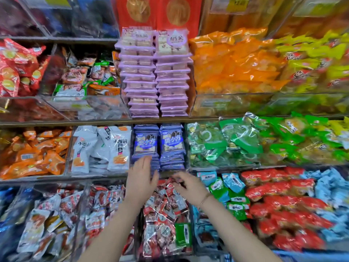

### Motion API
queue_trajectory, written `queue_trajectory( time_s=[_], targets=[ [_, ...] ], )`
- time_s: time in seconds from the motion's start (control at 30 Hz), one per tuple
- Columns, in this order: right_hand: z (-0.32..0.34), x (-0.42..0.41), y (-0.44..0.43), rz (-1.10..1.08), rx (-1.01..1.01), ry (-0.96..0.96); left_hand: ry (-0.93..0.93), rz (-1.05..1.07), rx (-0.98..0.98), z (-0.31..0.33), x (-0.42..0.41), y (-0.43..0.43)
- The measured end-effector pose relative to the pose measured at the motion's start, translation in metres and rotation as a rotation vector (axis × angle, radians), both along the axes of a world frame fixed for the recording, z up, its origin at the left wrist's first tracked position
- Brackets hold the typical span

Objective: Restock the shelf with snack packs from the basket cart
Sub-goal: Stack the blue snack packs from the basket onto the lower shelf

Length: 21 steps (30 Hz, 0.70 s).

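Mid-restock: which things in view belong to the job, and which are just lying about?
Job: left hand, touching the blue packs; right hand, over the red-silver packs.
Lying about: lilac trays; orange bags; green bags; white packs.

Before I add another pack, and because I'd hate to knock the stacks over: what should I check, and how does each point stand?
1. Left hand empty: ok, fingers straight against the left stack of blue-purple foil snack packs.
2. Right hand empty: cannot tell, fingers curled over small red-and-silver packets, blurred.
3. Right blue-purple stack upright: ok.
4. Headroom under the shelf board above: cannot tell.
5. Basket cart in sight: cannot tell, only a blue edge at lower right.
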State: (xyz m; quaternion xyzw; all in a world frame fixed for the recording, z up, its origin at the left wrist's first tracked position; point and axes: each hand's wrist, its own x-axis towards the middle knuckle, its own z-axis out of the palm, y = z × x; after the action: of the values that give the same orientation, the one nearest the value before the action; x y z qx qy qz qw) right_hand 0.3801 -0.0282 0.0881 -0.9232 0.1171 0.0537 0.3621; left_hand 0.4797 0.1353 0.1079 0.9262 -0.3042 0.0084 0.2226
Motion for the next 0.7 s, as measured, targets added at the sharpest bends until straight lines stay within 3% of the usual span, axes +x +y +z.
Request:
queue_trajectory(
  time_s=[0.13, 0.23, 0.4, 0.7],
  targets=[
    [-0.02, -0.084, -0.003, -0.193, 0.198, 0.033, 0.149, -0.015, -0.068, -0.017, -0.084, 0.012],
    [-0.05, -0.164, -0.003, -0.351, 0.206, 0.028, 0.326, -0.102, 0.018, -0.045, -0.143, 0.021],
    [-0.095, -0.303, -0.002, -0.572, 0.21, 0.3, 0.516, -0.242, 0.254, -0.089, -0.22, 0.029],
    [-0.138, -0.46, -0.074, -0.918, 0.181, 0.63, 0.765, -0.342, 0.237, -0.116, -0.319, -0.04]
  ],
)
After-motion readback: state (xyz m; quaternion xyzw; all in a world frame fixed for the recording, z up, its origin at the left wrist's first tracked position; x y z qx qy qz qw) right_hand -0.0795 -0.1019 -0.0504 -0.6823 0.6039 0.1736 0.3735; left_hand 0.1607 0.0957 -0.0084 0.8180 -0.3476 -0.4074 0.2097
